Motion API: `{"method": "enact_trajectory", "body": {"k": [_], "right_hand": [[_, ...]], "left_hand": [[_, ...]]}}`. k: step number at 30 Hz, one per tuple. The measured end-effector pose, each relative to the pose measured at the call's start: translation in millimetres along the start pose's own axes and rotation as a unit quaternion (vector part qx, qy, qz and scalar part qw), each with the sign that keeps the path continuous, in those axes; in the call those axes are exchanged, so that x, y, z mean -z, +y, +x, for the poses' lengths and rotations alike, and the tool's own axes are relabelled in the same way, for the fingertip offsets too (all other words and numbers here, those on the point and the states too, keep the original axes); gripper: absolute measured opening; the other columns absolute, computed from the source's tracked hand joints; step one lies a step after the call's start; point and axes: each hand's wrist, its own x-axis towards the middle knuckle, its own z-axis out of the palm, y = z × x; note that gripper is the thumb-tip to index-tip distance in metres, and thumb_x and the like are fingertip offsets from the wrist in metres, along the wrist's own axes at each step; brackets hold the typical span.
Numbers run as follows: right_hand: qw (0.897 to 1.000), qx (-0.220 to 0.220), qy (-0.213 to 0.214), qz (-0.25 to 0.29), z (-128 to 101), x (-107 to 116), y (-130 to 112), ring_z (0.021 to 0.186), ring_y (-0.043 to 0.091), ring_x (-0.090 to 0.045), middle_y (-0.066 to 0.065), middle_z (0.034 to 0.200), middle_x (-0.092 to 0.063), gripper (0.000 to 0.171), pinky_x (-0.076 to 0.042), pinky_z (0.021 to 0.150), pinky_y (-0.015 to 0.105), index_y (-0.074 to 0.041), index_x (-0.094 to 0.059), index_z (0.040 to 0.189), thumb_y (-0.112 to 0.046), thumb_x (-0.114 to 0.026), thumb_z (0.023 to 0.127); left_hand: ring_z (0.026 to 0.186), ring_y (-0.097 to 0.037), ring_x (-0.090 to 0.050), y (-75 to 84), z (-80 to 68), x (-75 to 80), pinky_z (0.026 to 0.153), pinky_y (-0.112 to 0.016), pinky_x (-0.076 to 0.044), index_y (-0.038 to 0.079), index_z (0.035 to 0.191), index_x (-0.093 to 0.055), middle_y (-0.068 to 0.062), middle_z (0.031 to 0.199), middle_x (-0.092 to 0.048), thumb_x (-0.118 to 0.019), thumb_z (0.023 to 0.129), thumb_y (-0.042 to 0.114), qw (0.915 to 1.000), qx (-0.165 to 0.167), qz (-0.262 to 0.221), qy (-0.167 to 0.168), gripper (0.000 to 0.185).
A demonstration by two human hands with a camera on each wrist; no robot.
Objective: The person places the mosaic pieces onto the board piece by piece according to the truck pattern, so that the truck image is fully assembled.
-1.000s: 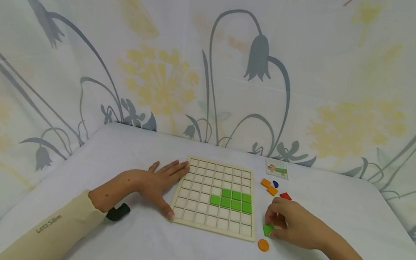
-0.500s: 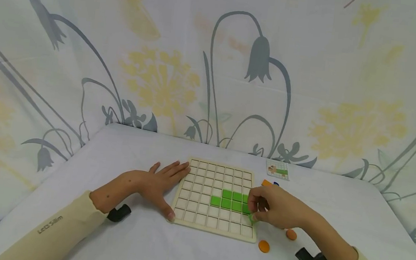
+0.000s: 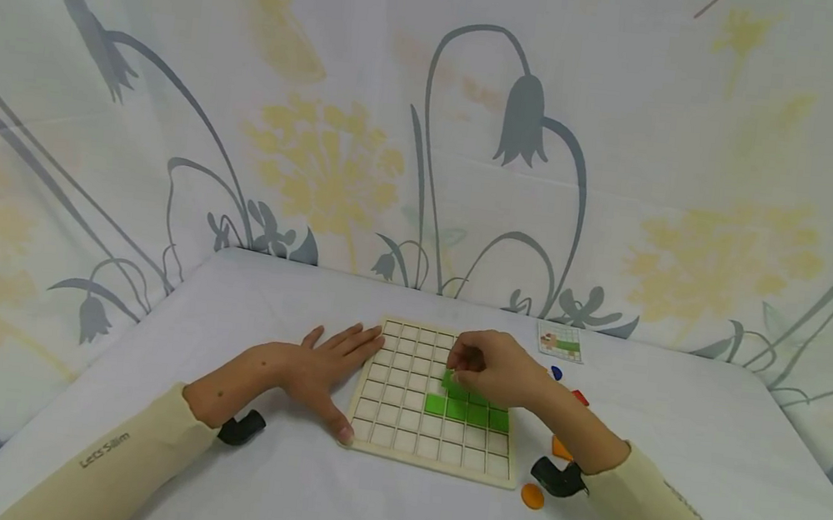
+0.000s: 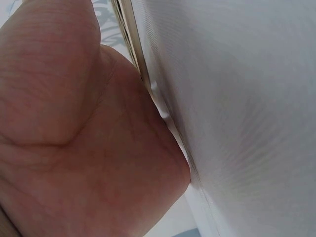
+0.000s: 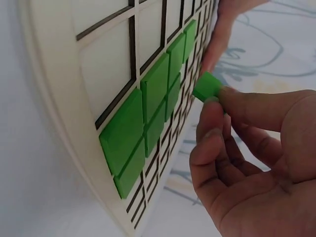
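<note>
The right hand (image 3: 492,369) pinches a small green tile (image 5: 208,87) between thumb and finger, just above the wooden grid board (image 3: 400,426). The tile hangs over the middle of the board, at 12 o'clock from the green tiles (image 3: 468,411) already lying in their squares. The left hand (image 3: 321,368) lies flat with its fingers spread, touching the board's 9 o'clock edge. An orange round piece (image 3: 533,496) sits on the table (image 3: 706,455) near the board's 5 o'clock corner.
</note>
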Motion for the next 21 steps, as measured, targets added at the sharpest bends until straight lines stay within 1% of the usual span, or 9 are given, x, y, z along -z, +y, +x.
{"method": "enact_trajectory", "body": {"k": [3,5,10,14,17,21], "right_hand": [[1.0,0.001,-0.006,0.003,9,-3,-1,0.077,0.014,-0.061,-0.001,0.089,-0.069,0.002,-0.053,0.073,0.031,-0.005,-0.072,0.099,-0.005,-0.074,0.098],[1.0,0.0,-0.01,-0.004,13,-5,0,0.077,0.013,-0.06,-0.001,0.089,-0.069,0.003,-0.053,0.074,0.031,-0.003,-0.073,0.098,-0.006,-0.074,0.099],[1.0,-0.007,-0.009,-0.024,20,-10,1,0.077,0.012,-0.06,-0.002,0.088,-0.069,0.005,-0.052,0.074,0.03,-0.004,-0.073,0.096,-0.008,-0.075,0.099],[0.999,-0.013,-0.005,-0.044,18,-13,-2,0.075,0.011,-0.059,-0.004,0.086,-0.069,0.005,-0.052,0.071,0.029,-0.01,-0.074,0.094,-0.007,-0.075,0.098],[0.998,-0.015,-0.001,-0.063,15,-13,-4,0.076,0.01,-0.061,-0.005,0.088,-0.07,0.008,-0.053,0.073,0.03,-0.013,-0.077,0.095,-0.006,-0.075,0.099],[0.997,-0.011,0.005,-0.073,9,-13,-4,0.078,0.009,-0.062,-0.004,0.095,-0.072,0.008,-0.055,0.075,0.029,-0.011,-0.08,0.101,-0.006,-0.073,0.1]], "left_hand": [[0.164,-0.028,0.014,-0.3,-0.3,0.0,0.124,-0.071,0.004,0.016,0.172,0.004,-0.001,0.179,0.014,-0.081,0.077,0.075,1.0,0.001,0.0,0.0,0.14],[0.164,-0.028,0.014,-0.7,-0.1,-0.3,0.124,-0.071,0.004,0.016,0.172,0.004,-0.001,0.179,0.013,-0.081,0.078,0.075,1.0,-0.001,0.001,0.001,0.14],[0.164,-0.028,0.013,-1.1,0.8,-1.6,0.124,-0.071,0.003,0.015,0.172,0.004,-0.001,0.179,0.013,-0.081,0.078,0.076,1.0,-0.002,0.002,0.003,0.14],[0.164,-0.028,0.014,-0.3,1.3,-0.5,0.125,-0.07,0.003,0.015,0.172,0.005,0.0,0.179,0.015,-0.08,0.078,0.076,1.0,-0.001,0.004,-0.001,0.14],[0.164,-0.029,0.014,-0.1,1.6,-0.3,0.125,-0.071,0.003,0.016,0.172,0.005,0.0,0.179,0.015,-0.08,0.078,0.077,1.0,0.0,0.007,-0.002,0.14],[0.164,-0.028,0.014,-0.2,2.2,-0.7,0.125,-0.071,0.003,0.016,0.172,0.004,0.0,0.179,0.015,-0.08,0.078,0.077,0.9999,0.003,0.012,-0.002,0.14]]}}
